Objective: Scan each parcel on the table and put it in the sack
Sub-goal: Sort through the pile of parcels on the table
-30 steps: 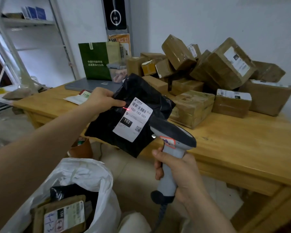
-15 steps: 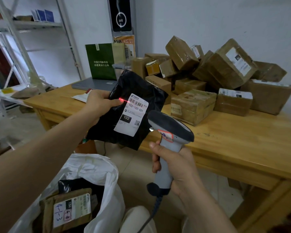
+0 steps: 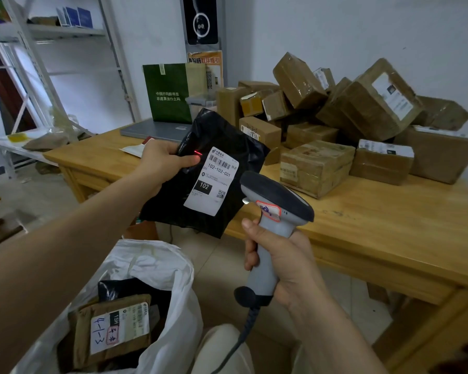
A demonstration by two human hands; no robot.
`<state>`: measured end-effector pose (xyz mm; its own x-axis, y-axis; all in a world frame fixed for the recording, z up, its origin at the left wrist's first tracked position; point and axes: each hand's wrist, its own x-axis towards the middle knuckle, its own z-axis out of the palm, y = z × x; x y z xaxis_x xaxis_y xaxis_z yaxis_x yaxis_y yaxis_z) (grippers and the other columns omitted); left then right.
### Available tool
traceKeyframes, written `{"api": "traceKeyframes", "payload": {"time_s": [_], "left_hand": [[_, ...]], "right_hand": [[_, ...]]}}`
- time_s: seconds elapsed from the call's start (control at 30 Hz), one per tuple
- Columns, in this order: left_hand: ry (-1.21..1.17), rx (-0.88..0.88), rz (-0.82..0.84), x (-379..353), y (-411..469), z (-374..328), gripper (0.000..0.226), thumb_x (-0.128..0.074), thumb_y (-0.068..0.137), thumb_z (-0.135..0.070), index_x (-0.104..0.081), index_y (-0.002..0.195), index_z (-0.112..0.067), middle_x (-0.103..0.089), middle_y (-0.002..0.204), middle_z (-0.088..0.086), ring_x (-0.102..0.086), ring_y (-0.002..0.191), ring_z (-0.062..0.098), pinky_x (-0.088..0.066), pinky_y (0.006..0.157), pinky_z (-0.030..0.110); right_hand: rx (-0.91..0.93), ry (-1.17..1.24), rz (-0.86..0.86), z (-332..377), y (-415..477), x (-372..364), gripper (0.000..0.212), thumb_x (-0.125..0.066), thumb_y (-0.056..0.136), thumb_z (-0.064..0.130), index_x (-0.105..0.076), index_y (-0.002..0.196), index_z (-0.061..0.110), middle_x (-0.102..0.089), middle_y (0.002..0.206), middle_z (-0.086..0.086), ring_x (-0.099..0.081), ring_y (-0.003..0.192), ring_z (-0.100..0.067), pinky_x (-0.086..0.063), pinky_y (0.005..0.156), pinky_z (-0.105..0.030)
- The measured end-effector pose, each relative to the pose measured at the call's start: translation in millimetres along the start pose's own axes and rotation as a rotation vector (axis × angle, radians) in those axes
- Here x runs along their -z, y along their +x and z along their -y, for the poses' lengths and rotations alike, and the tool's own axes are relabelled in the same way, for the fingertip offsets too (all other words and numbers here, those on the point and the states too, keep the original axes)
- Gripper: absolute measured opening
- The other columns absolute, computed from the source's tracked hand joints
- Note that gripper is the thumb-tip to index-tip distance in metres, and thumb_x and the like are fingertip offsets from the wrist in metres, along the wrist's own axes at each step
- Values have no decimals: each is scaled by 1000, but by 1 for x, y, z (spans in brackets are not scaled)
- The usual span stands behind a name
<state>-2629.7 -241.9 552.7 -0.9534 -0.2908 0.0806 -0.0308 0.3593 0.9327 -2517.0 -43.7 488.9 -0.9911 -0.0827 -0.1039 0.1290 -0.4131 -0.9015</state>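
**Black parcel (image 3: pixel 173 195) at scan position**

Held in mid-air before the near edge of the tabletop (image 3: pixel 389 220), above and beyond the open white sack (image 3: pixel 157 268). Tilted, with long axis running from lower left to upper right. Turned to the camera with white label (image 3: pixel 212 182) in front, barcode end uppermost. Marked by a short red scan line (image 3: pixel 197 153) just left of the label's upper corner, at the thumb tip.

Pinched at the left edge by left hand (image 3: pixel 162 163): grip closed on the parcel, thumb on the front face, fingers behind and hidden. Reached forward on an extended bare forearm.

Faced from lower right by grey scanner (image 3: pixel 273 211), head aimed up and left at the label, near but apart. Grasped round the handle by right hand (image 3: pixel 281 260), grip clenched, cable hanging from the base.

Backed by a heap of brown cartons (image 3: pixel 349 112) on the tabletop. Below, inside the sack, a brown labelled packet (image 3: pixel 111 327).
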Motion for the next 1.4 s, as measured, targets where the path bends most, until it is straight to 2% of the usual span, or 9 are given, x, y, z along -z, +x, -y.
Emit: {"api": "traceKeyframes", "payload": {"time_s": [0.3,0.47,0.6,0.77,0.93,1.03,1.1,1.17,1.4], "left_hand": [[-13,48,-81,36,-14,17,18,-74,82,-12,-71,100,-7,-73,90,13,-71,82,27,-59,76,38],[29,116,-267,85,-34,57,9,-76,79,-6,-68,78,-10,-69,61,1,-66,53,14,-52,49,22],[81,279,-309,106,-45,105,13,-78,78,-10,-65,76,-8,-68,80,14,-65,70,28,-55,68,36],[80,479,-348,108,-54,171,16,-79,77,-9,-64,81,-3,-64,74,12,-63,69,29,-55,68,38],[168,548,-481,107,-71,237,6,-57,83,7,-61,83,3,-55,65,16,-61,72,36,-51,72,46],[241,666,-425,98,-56,268,38,-59,78,-8,-62,115,-4,-65,109,22,-61,105,39,-50,84,47],[329,755,-433,82,-31,271,59,-63,80,-20,-49,132,1,-48,135,27,-47,123,45,-44,99,53],[376,682,-414,50,-20,229,62,-64,85,-22,-39,137,-1,-38,141,25,-41,127,43,-42,103,50],[255,-54,-114,-81,4,80,74,-65,90,-29,-25,150,-13,-20,153,11,-23,141,27,-28,112,39]], "right_hand": [[-26,-31,101,-10,3,-3,9,-69,81,5,-61,78,7,-54,57,-8,-46,42,-16,-40,45,-26],[-137,-45,146,-31,5,-11,8,-68,80,2,-62,82,7,-56,58,-8,-48,43,-15,-41,46,-27],[-185,-91,156,-47,7,-20,7,-69,80,2,-63,83,5,-56,58,-8,-48,43,-15,-42,46,-27],[-208,-81,154,-55,10,-21,7,-68,80,2,-62,82,6,-55,56,-8,-46,41,-15,-40,46,-27],[-210,-65,120,-55,15,-9,6,-67,81,2,-63,80,7,-53,55,-7,-45,40,-15,-41,43,-25],[-216,-57,93,-54,16,1,7,-69,79,3,-64,83,6,-53,56,-8,-45,40,-15,-41,43,-24],[-215,-44,68,-51,18,8,8,-69,79,3,-64,83,6,-53,56,-8,-46,40,-15,-42,43,-23],[-199,-22,45,-46,20,14,9,-69,78,3,-63,83,7,-54,56,-7,-46,40,-14,-42,42,-23],[-97,71,-68,-14,28,47,11,-68,79,2,-62,87,6,-53,55,-6,-45,39,-13,-41,42,-22]]}}
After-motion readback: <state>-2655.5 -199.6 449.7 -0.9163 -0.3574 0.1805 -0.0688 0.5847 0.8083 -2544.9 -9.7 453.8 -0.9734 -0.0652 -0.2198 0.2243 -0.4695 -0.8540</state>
